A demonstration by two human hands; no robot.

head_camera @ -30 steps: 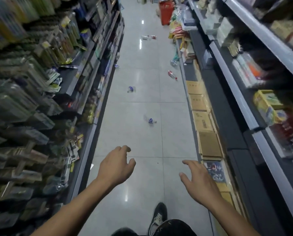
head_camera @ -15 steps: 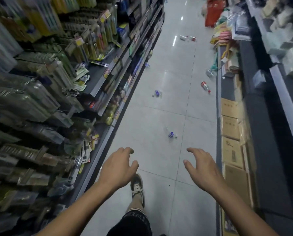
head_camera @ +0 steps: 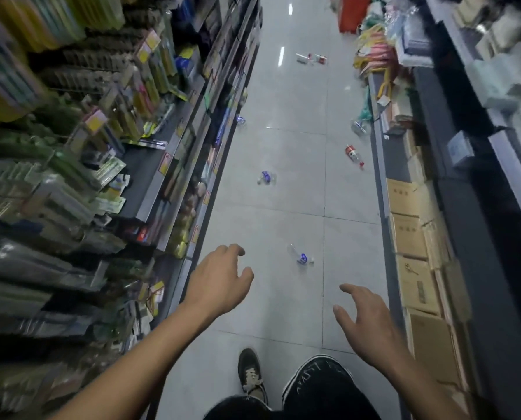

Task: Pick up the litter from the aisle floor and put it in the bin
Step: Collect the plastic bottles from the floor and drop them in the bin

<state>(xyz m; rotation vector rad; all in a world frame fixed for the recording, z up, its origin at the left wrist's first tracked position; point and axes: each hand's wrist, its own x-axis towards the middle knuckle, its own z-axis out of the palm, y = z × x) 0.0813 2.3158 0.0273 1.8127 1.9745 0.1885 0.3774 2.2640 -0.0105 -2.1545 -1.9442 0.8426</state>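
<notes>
I'm standing on a grey tiled floor [head_camera: 283,298] that runs between two rows of shelves. Nearest me lies a clear bottle with a blue label [head_camera: 301,256]. Further on sits another blue-labelled bottle [head_camera: 266,177], and off to the right a red-labelled bottle [head_camera: 354,155]. A small blue scrap [head_camera: 240,119] lies by the left shelf. Far ahead, more litter [head_camera: 311,59], and a red bin [head_camera: 350,13].

Clear crushed bottle with blue label [head_camera: 301,257] lying on grey tiles at centre, second blue-labelled bottle [head_camera: 266,177] at 12 o'clock, red-labelled bottle [head_camera: 354,155] at 1 o'clock, red bin [head_camera: 349,13] far beyond
</notes>
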